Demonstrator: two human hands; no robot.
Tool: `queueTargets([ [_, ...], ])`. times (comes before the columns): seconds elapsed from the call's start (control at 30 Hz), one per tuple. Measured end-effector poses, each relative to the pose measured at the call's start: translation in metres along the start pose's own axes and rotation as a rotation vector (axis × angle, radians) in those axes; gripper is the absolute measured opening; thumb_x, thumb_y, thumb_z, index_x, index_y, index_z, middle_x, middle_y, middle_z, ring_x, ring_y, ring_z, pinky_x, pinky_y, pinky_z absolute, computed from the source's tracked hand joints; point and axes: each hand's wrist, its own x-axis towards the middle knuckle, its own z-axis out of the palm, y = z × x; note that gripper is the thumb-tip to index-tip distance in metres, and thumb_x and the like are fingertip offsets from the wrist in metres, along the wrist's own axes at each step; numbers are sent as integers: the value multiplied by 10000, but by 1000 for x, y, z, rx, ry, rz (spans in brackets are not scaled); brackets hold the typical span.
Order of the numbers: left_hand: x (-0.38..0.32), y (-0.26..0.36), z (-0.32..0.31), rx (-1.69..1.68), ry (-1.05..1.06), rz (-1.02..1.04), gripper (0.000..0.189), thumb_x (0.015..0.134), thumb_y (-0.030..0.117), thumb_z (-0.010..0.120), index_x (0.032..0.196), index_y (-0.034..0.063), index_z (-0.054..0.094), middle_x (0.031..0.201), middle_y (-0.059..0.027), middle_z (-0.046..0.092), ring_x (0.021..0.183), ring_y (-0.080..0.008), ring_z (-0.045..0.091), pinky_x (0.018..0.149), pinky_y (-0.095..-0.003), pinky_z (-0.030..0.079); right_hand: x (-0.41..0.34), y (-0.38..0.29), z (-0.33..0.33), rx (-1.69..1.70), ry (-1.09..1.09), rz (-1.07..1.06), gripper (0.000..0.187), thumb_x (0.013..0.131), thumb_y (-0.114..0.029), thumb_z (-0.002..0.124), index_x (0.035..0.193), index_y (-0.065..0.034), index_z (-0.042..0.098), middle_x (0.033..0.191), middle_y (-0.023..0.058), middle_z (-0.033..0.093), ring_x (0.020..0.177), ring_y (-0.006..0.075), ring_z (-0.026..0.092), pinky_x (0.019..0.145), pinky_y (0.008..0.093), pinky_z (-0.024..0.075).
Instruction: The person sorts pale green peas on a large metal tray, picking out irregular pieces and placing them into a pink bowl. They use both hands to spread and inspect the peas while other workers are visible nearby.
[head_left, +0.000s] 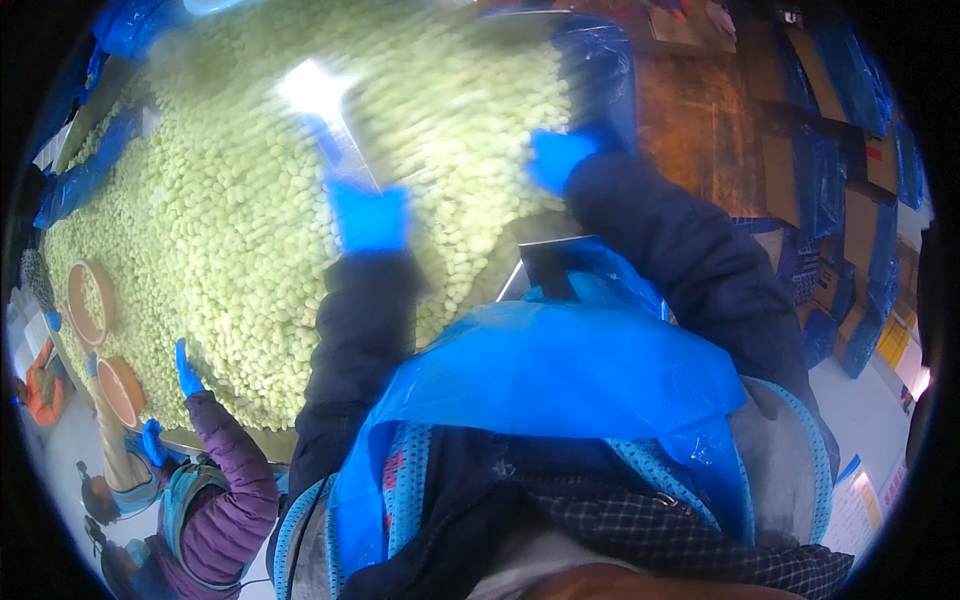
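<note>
My left hand (371, 217), in a blue glove and blurred, grips the near end of a flat shiny metal plate (349, 146) among pale green, bean-like pieces (240, 247). Strong glare covers the plate's far end. To the right, my right hand (559, 161), also gloved in blue, is at the right margin of the pieces; blur hides its fingers, so I cannot tell whether it holds anything. Between my forearms, a metal chute-like part (555, 255) juts toward me. Blue plastic sheeting (555, 367) lies around it and across my front.
Brown tubs (90, 304) sit on the pile at left, near co-workers, one in a purple jacket (232, 469) with a gloved hand (187, 367) at the pieces. Cardboard boxes (862, 225) with blue liners stand at right, beyond a brown surface (697, 127).
</note>
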Motion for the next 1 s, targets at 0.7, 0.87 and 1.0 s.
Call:
queueTargets([
  [0.7, 45, -16, -92, 330, 213, 110, 841, 637, 73, 656, 1342, -34, 211, 1231, -248, 414, 1113, -335, 471, 925, -381, 403, -29, 31, -64, 1032, 214, 151, 241, 883, -274, 494, 1029, -92, 554, 850, 46, 600, 670, 116, 516, 553, 225, 412],
  [0.87, 51, 18, -77, 349, 82, 25, 878, 632, 123, 685, 1349, -31, 202, 1187, -271, 442, 1058, -368, 499, 882, -402, 432, -29, -23, -128, 1361, 182, -48, 242, 867, -203, 518, 1075, -82, 540, 964, 67, 604, 764, 113, 510, 594, 207, 403],
  [1.0, 22, 68, -41, -149, -118, -171, 880, 616, 121, 677, 1346, -33, 210, 1144, -288, 473, 1039, -391, 518, 858, -418, 446, -25, -41, -153, 1328, 236, -199, 287, 842, -149, 540, 1111, -53, 527, 1032, 101, 597, 775, 123, 515, 612, 215, 417],
])
